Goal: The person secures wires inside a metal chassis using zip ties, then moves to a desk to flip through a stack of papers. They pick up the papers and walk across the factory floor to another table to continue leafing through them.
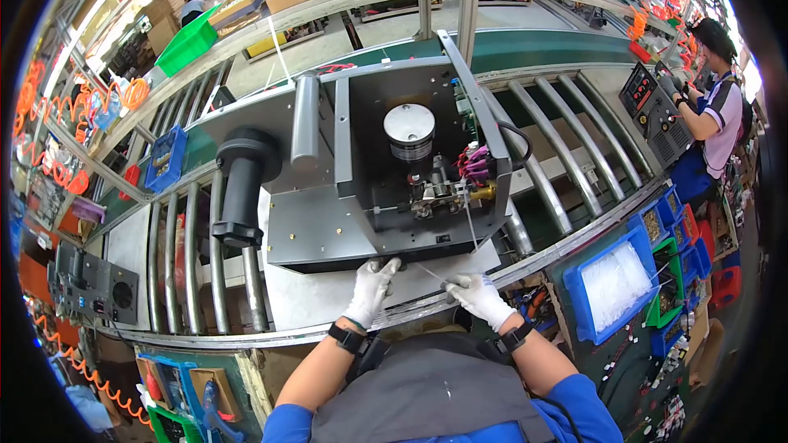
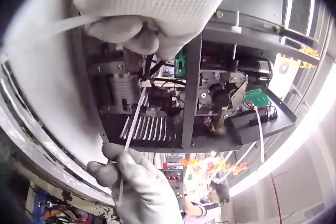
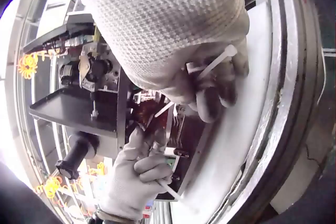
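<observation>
A dark grey metal machine housing (image 1: 312, 226) with open compartments stands before me; a silver cylinder (image 1: 409, 127) and a brass-and-metal mechanism (image 1: 439, 197) sit inside. My left hand (image 1: 372, 291), white-gloved, is at its near lower edge. In the left wrist view, its curled fingers are at dark wires (image 2: 152, 69) inside, and a white cable tie (image 2: 47, 30) sticks out from them. My right hand (image 1: 480, 297), also gloved, pinches another white cable tie (image 2: 134, 129), whose far end reaches the wires near the left fingers. Its head shows beside the right fingers in the right wrist view.
The housing stands on a pale board (image 1: 308, 303) over conveyor rollers (image 1: 193, 254). At right is a blue bin (image 1: 611, 283) of white strips beside smaller parts bins. Another person (image 1: 710, 107) works at a similar unit farther right. A smaller dark unit (image 1: 94, 291) stands at left.
</observation>
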Available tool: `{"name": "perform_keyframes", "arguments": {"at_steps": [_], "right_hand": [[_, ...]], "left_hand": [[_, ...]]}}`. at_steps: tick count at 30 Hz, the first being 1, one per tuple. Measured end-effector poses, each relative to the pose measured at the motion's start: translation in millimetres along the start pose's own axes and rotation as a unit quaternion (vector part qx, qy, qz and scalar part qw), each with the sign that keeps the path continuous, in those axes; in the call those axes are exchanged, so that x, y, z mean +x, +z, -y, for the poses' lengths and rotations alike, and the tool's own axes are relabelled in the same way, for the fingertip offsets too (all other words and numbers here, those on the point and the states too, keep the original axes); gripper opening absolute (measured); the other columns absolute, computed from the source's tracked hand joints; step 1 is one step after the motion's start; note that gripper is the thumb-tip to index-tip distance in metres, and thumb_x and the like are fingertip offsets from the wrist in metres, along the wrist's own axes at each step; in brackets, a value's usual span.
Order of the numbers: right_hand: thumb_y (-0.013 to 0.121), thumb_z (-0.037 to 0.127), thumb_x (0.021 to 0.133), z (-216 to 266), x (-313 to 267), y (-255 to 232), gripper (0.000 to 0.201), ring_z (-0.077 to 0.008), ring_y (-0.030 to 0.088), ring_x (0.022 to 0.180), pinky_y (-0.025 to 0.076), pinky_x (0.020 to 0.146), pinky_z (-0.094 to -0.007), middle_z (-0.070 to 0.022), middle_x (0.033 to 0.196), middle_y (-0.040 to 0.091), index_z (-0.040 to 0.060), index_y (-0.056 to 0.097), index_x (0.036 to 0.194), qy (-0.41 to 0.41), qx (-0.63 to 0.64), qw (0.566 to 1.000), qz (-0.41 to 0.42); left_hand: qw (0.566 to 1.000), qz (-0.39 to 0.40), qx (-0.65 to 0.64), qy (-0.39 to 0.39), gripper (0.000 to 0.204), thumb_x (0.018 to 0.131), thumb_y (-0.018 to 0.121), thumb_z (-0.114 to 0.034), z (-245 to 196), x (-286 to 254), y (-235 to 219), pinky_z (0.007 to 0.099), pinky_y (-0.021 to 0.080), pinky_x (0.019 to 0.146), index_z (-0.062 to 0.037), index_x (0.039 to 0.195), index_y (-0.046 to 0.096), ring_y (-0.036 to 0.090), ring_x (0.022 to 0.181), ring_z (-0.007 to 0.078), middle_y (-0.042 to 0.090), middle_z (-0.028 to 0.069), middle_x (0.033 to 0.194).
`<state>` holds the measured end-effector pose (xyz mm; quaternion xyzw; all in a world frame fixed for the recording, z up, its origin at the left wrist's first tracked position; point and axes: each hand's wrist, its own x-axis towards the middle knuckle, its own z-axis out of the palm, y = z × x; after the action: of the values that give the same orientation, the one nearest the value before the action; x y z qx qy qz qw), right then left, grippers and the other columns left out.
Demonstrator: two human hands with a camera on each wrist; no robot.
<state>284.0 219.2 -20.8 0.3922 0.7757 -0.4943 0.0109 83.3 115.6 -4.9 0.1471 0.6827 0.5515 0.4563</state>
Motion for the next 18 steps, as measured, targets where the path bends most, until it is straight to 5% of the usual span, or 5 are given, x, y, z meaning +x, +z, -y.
{"name": "perform_keyframes", "arguments": {"at_steps": [5,8,13,15,18], "right_hand": [[0.050,0.027,0.090,-47.7,5.2,9.4,0.030,-0.0296,0.061,0.079,0.046,0.071,-0.0354,-0.0197,0.088,0.062,0.0054,0.061,0.109,-0.071,0.076,0.994,-0.023],[0.051,0.024,0.090,-55.4,23.4,26.0,0.032,-0.0244,0.060,0.078,0.046,0.072,-0.0325,-0.0182,0.089,0.064,0.0028,0.059,0.112,-0.148,0.117,0.981,-0.047],[0.046,0.013,0.093,-12.9,53.2,27.8,0.029,-0.0211,0.064,0.088,0.048,0.084,-0.0299,-0.0150,0.103,0.065,-0.0061,0.052,0.114,-0.049,0.259,0.964,0.039],[0.042,0.014,0.094,7.4,54.8,33.1,0.028,-0.0262,0.062,0.093,0.048,0.089,-0.0352,-0.0188,0.106,0.062,-0.0048,0.051,0.113,-0.042,0.451,0.890,0.058],[0.034,0.018,0.094,0.3,83.5,45.4,0.034,-0.0326,0.053,0.108,0.040,0.098,-0.0464,-0.0209,0.116,0.055,-0.0024,0.049,0.117,-0.097,0.740,0.640,0.182]], "left_hand": [[0.988,0.075,-0.134,0.016,0.022,0.089,0.061,-0.026,11.1,1.8,25.2,0.0226,0.026,0.040,-0.0084,0.079,0.053,0.035,0.044,0.0055,0.041,-0.0045,0.054],[0.981,0.135,-0.138,0.013,0.024,0.092,0.056,-0.026,-2.0,-11.3,31.0,0.0199,0.027,0.041,-0.0052,0.083,0.049,0.032,0.044,0.0037,0.064,0.0129,0.100],[0.988,0.096,-0.114,-0.033,0.022,0.092,0.057,-0.025,1.5,-5.1,13.8,0.0203,0.026,0.038,-0.0073,0.082,0.049,0.031,0.043,0.0041,0.064,0.0097,0.088],[0.963,0.098,-0.247,0.042,0.021,0.092,0.057,-0.025,12.6,2.1,7.8,0.0200,0.026,0.039,-0.0082,0.082,0.049,0.030,0.040,0.0046,0.059,0.0068,0.079],[0.945,0.156,-0.288,-0.010,0.020,0.092,0.056,-0.026,9.0,1.5,-0.9,0.0194,0.025,0.039,-0.0089,0.083,0.049,0.030,0.041,0.0043,0.055,0.0055,0.080]]}}
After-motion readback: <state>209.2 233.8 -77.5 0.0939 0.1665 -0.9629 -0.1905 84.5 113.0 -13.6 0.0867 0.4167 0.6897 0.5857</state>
